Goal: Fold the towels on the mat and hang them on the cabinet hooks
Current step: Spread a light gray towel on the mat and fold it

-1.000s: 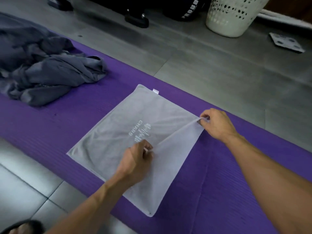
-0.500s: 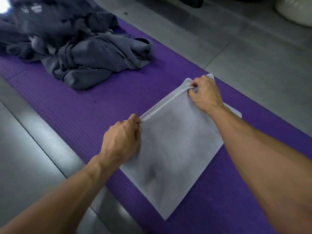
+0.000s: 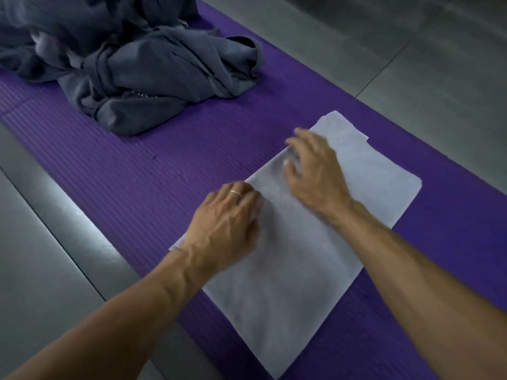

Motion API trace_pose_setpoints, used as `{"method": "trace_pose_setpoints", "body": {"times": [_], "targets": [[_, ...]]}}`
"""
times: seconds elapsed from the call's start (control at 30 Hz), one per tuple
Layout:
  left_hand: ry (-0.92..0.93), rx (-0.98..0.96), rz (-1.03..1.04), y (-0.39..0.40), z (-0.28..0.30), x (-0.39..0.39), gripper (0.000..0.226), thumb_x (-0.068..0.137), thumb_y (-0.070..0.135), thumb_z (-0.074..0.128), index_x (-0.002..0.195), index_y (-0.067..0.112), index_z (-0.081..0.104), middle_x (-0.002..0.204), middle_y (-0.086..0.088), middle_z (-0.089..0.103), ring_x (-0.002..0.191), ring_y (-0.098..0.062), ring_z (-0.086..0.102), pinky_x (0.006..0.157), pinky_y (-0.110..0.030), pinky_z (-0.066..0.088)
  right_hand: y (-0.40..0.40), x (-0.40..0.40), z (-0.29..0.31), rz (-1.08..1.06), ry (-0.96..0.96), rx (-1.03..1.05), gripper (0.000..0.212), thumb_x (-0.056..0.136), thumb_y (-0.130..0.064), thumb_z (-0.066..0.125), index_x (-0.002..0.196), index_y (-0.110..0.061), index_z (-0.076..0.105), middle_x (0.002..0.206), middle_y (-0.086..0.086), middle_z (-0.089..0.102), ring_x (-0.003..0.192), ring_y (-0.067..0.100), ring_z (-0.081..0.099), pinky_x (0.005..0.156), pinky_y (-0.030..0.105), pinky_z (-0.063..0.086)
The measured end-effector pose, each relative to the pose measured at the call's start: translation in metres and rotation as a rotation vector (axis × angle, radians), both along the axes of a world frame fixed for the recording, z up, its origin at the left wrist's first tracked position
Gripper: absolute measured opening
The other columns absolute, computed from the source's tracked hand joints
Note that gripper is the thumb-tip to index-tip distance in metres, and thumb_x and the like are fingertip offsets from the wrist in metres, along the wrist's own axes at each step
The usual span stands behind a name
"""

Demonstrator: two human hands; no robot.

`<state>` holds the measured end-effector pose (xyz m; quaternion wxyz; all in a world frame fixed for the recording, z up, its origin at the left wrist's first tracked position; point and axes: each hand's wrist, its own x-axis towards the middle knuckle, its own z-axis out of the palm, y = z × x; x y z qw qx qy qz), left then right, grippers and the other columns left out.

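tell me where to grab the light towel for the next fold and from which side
Probably the two corners at the near short end of the light towel, one in each hand, coming from the person's side. It lies flat and long on the purple mat, running away from the body, and that end is bare, while the left hand and right hand rest further up.

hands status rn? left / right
Left hand: open, fingers resting flat on the light grey towel at its left edge.
Right hand: open, fingers spread over the towel's far part; blurred, contact unclear.
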<state>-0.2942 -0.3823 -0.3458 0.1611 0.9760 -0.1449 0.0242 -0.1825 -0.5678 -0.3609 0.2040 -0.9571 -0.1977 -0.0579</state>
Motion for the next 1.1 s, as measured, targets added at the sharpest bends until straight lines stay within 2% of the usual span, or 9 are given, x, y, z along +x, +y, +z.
{"method": "trace_pose_setpoints", "body": {"times": [0.1, 0.17, 0.23, 0.37, 0.53, 0.67, 0.87, 1.0, 1.1], "targets": [[0.209, 0.027, 0.037, -0.025, -0.02, -0.013, 0.078, 0.091, 0.064, 0.03, 0.15, 0.011, 0.029, 0.157, -0.005, 0.026, 0.146, -0.026, 0.019, 0.12, -0.046, 0.015, -0.011, -0.024, -0.021, 0.259, 0.08, -0.186, 0.06, 0.095, -0.047, 0.032, 0.145, -0.015, 0.041, 0.156, 0.007, 0.031, 0.146, 0.023, 0.024, 0.117, 0.046, 0.023], [0.255, 0.114, 0.062, -0.027, -0.031, -0.02, 0.09, 0.088, 0.074, 0.012, 0.155, 0.015, -0.001, 0.16, -0.001, -0.007, 0.148, -0.019, -0.013, 0.12, -0.043, -0.008, -0.033, -0.001, -0.023, 0.179, 0.129, -0.331, 0.068, 0.094, -0.06, 0.019, 0.154, -0.027, 0.022, 0.163, -0.001, 0.013, 0.15, 0.017, 0.006, 0.121, 0.046, 0.007], [0.261, 0.144, 0.048, -0.027, -0.033, -0.024, 0.092, 0.085, 0.078, 0.006, 0.152, 0.017, -0.013, 0.159, 0.0, -0.017, 0.146, -0.016, -0.022, 0.119, -0.042, -0.013, -0.058, 0.033, -0.019, -0.017, 0.199, -0.408, 0.07, 0.095, -0.066, 0.014, 0.155, -0.032, 0.008, 0.164, -0.004, 0.0, 0.15, 0.017, -0.003, 0.12, 0.048, -0.001], [0.279, 0.17, 0.067, -0.029, -0.024, -0.019, 0.099, 0.079, 0.08, 0.007, 0.152, 0.016, -0.013, 0.162, -0.003, -0.012, 0.146, -0.017, -0.021, 0.118, -0.044, -0.015, -0.087, 0.066, 0.002, -0.257, 0.343, -0.389, 0.067, 0.098, -0.058, 0.022, 0.155, -0.026, 0.009, 0.164, 0.005, 0.003, 0.15, 0.024, -0.002, 0.12, 0.052, -0.001], [0.201, 0.023, 0.078, -0.081, -0.01, -0.024, 0.093, 0.084, 0.07, 0.025, 0.152, 0.007, 0.017, 0.16, -0.011, 0.014, 0.149, -0.024, 0.0, 0.118, -0.051, -0.01, -0.06, -0.024, -0.009, 0.039, 0.135, -0.184, 0.053, 0.099, -0.038, 0.033, 0.145, -0.013, 0.039, 0.157, 0.011, 0.029, 0.148, 0.028, 0.019, 0.119, 0.05, 0.018], [0.268, 0.072, 0.108, -0.115, -0.021, -0.049, 0.094, 0.088, 0.072, 0.015, 0.15, 0.008, -0.013, 0.161, -0.01, -0.013, 0.145, -0.022, -0.024, 0.116, -0.049, -0.018, -0.094, -0.063, -0.019, 0.152, 0.143, -0.365, 0.062, 0.096, -0.05, 0.024, 0.151, -0.021, 0.031, 0.161, 0.004, 0.022, 0.148, 0.022, 0.019, 0.118, 0.051, 0.018], [0.271, 0.133, 0.098, -0.115, -0.022, -0.051, 0.099, 0.083, 0.08, 0.009, 0.145, 0.011, -0.024, 0.159, -0.007, -0.021, 0.143, -0.021, -0.028, 0.116, -0.05, -0.017, -0.152, -0.015, -0.007, -0.236, 0.204, -0.422, 0.065, 0.098, -0.053, 0.022, 0.154, -0.02, 0.02, 0.163, 0.008, 0.008, 0.15, 0.026, 0.003, 0.119, 0.055, 0.002], [0.258, 0.167, 0.097, -0.116, -0.022, -0.051, 0.108, 0.077, 0.088, 0.012, 0.144, 0.01, -0.022, 0.16, -0.009, -0.017, 0.145, -0.022, -0.025, 0.116, -0.05, -0.016, -0.125, -0.079, -0.009, 0.111, 0.125, -0.271, 0.062, 0.097, -0.047, 0.031, 0.149, -0.013, 0.035, 0.16, 0.011, 0.023, 0.148, 0.028, 0.019, 0.117, 0.052, 0.019], [0.269, 0.183, 0.083, -0.116, -0.022, -0.051, 0.118, 0.072, 0.091, 0.015, 0.149, 0.009, -0.018, 0.16, -0.01, -0.018, 0.144, -0.023, -0.026, 0.116, -0.051, -0.016, -0.149, -0.109, -0.017, 0.173, 0.205, -0.367, 0.064, 0.098, -0.057, 0.018, 0.155, -0.026, 0.02, 0.163, 0.001, 0.01, 0.15, 0.018, 0.005, 0.12, 0.051, 0.012]]}}
